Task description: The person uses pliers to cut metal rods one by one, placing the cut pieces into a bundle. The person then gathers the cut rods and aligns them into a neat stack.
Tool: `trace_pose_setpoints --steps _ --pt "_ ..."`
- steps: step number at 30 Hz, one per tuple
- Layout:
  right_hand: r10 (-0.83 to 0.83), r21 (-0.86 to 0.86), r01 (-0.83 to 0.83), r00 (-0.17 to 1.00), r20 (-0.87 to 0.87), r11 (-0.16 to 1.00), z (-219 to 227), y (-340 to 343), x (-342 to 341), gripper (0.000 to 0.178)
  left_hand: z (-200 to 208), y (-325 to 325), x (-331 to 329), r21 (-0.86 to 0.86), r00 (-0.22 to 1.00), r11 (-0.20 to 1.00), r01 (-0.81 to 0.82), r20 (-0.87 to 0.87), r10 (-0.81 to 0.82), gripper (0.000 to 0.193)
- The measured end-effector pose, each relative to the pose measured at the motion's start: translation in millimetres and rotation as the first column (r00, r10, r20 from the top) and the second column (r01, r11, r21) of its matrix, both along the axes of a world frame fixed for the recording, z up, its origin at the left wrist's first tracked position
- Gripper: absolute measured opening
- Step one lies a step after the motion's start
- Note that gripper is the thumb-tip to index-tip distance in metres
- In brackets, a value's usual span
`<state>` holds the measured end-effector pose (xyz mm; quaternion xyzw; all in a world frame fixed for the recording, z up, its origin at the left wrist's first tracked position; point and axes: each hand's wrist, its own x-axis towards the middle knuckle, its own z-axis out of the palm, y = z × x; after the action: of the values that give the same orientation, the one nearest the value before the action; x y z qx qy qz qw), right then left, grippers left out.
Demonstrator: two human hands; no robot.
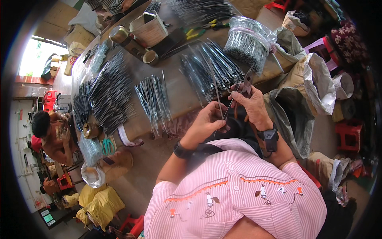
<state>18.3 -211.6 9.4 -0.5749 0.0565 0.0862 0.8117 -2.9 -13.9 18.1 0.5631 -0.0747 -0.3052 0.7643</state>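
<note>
My left hand is closed on a thin metal strip, which stands up from between the fingers and looks like a steel cable tie. A pair of pliers lies in my closed right hand, its grey head pointing away from me and an orange handle showing below the palm. Another thin strip slants between the two hands; which fingers grip it is hard to make out. Just beyond my hands, a pile of similar metal strips lies on the table. A smaller bunch of strips is to the left.
Farther left lies a large strip pile, with teal-handled scissors at the table edge. A thermos, a cup and a bagged strip bundle stand behind. Open sacks are at right. Another person sits at left.
</note>
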Motion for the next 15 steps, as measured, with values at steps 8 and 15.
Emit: trace_pose_setpoints --steps 8,15 --pt "-0.016 -0.129 0.022 0.999 0.051 0.991 4 12 -10 0.021 -5 -1 2 -0.275 0.889 0.94 -0.201 -0.454 0.057 0.021" --pt "-0.005 -0.104 0.003 1.0 -0.017 0.995 -6 9 -14 0.015 -22 -8 1 -0.154 0.921 0.954 -0.258 -0.338 0.194 0.019"
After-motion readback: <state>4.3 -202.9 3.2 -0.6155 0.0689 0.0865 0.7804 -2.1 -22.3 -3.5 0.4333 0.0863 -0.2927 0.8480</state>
